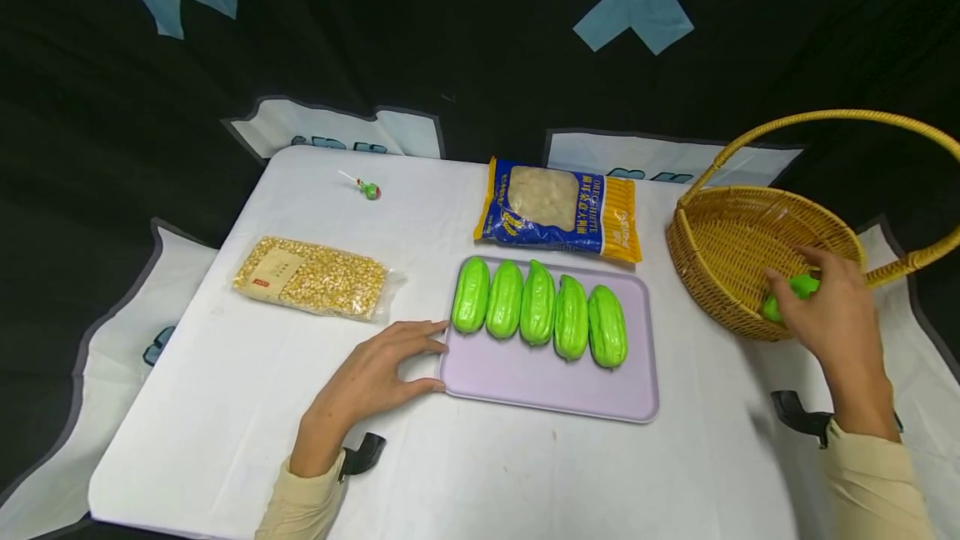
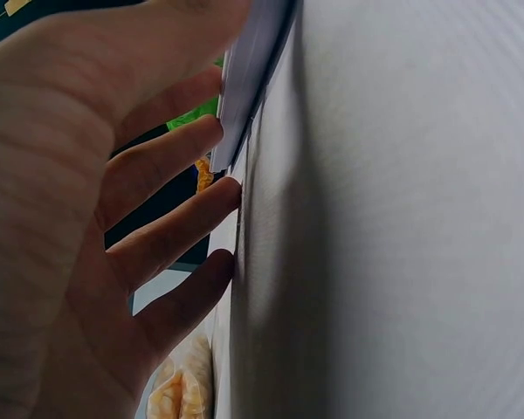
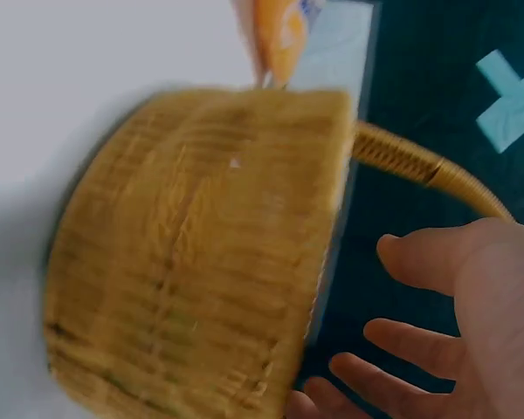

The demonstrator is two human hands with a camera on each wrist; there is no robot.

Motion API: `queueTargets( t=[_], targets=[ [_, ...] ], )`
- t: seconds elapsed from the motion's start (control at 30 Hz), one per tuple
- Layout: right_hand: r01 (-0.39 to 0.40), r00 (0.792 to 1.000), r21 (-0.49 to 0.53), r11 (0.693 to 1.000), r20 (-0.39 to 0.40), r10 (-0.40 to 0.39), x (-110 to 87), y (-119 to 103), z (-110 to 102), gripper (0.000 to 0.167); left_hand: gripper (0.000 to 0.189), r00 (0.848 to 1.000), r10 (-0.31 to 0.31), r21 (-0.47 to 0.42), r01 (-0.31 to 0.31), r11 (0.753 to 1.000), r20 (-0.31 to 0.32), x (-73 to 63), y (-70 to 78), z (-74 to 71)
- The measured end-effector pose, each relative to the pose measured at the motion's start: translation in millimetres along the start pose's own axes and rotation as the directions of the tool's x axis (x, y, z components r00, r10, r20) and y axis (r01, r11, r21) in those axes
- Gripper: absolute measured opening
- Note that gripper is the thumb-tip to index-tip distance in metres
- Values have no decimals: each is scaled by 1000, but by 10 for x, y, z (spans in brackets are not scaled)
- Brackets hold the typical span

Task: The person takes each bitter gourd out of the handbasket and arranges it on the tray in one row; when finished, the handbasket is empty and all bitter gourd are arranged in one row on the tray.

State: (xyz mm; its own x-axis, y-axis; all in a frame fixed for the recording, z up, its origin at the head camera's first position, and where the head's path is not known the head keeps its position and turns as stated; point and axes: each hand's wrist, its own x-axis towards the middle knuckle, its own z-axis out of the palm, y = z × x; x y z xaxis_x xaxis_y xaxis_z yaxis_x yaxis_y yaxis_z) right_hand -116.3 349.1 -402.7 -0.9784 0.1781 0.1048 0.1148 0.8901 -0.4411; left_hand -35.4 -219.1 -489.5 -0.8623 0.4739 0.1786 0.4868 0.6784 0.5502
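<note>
My left hand (image 1: 382, 369) lies at the left edge of a lilac tray (image 1: 517, 382), its fingertips and thumb touching the rim. In the left wrist view, its fingers (image 2: 179, 227) are extended and spread. Several glossy green, ridged, gourd-like vegetables (image 1: 537, 304) stand in a row along the tray's far side. Over the near right rim of a wicker basket (image 1: 712, 257) is my right hand (image 1: 836, 311). Below it, between thumb and fingers in the head view, shows another green vegetable (image 1: 804, 285) in the basket. The right wrist view has the fingers (image 3: 410, 345) apart, holding nothing.
Behind the tray lies a blue and yellow pasta bag (image 1: 558, 211). A clear bag of corn kernels (image 1: 318, 277) is left of the tray, with a lollipop (image 1: 367, 188) farther back. The basket's tall handle (image 1: 832, 115) arches over its opening.
</note>
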Motion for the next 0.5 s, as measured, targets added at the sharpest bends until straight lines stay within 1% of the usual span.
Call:
queueTargets(
  t=[0.17, 0.33, 0.5],
  targets=[
    [-33, 999, -43, 998, 3, 34, 73, 105, -10, 70, 49, 1000, -5, -6, 5, 1000, -2, 2, -7, -3],
    [-77, 995, -99, 992, 53, 82, 119, 197, 0, 71, 49, 1000, -7, -19, 7, 1000, 10, 9, -12, 21],
    [-93, 992, -132, 987, 76, 103, 189, 261, 50, 71, 48, 1000, -7, -19, 7, 1000, 5, 9, -6, 20]
  ],
)
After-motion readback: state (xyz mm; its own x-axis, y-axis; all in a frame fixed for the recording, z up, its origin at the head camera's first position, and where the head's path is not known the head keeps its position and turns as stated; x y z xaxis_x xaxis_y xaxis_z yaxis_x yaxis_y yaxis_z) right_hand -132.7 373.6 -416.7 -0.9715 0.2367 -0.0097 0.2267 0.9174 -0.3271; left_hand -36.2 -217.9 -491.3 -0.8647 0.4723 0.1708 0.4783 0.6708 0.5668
